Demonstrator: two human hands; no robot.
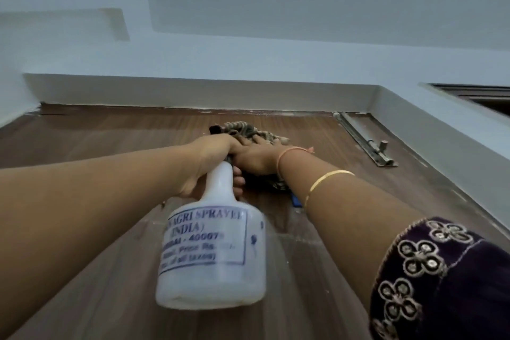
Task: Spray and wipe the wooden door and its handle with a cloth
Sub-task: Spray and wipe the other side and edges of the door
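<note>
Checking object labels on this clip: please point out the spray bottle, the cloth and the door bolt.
spray bottle (212, 254): head view, on its printed label.
cloth (244, 130): head view, on bunched fabric above the fingers.
door bolt (368, 142): head view, on the metal bar.

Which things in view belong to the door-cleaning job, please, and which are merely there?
For the job: spray bottle, gripped by the left hand; cloth, pressed by the right hand; wooden door.
Merely there: sliding bolt; white wall.
</note>
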